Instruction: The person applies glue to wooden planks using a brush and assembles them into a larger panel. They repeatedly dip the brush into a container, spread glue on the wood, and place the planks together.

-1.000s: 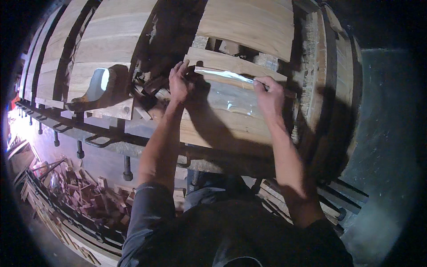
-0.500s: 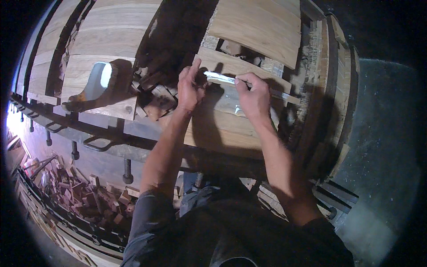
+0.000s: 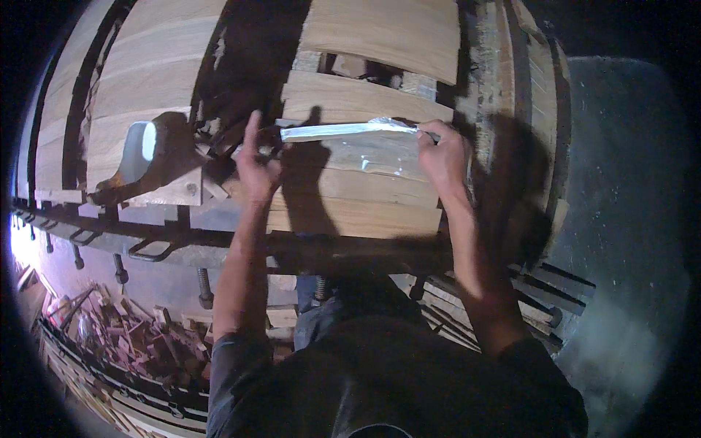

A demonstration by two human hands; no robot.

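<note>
A narrow wooden strip (image 3: 321, 132) lies across between my hands, its upper edge coated with wet white glue (image 3: 387, 125). My left hand (image 3: 259, 168) grips the strip's left end, with one finger pointing up and away. At the right end, my right hand (image 3: 443, 150) has its fingers pinched together against the glued edge. A small dark bit shows at those fingertips, too small to name. Below the strip, a wooden board (image 3: 350, 208) carries white glue drips (image 3: 366, 163). To the left, a white container (image 3: 137, 152) with a brown-stained lower end rests on another board panel.
Board panels (image 3: 150, 66) lie along the metal clamp rack (image 3: 168, 244), with dark gaps between them. Screw clamps (image 3: 205, 288) hang from its front edge. Wood offcuts (image 3: 139, 339) heap up at lower left. Upright timbers (image 3: 511, 87) stand right of the boards, beside grey floor (image 3: 628, 219).
My right hand has slid right along the strip to its end, and the white glue now spans most of the edge. My left hand has shifted left in the view.
</note>
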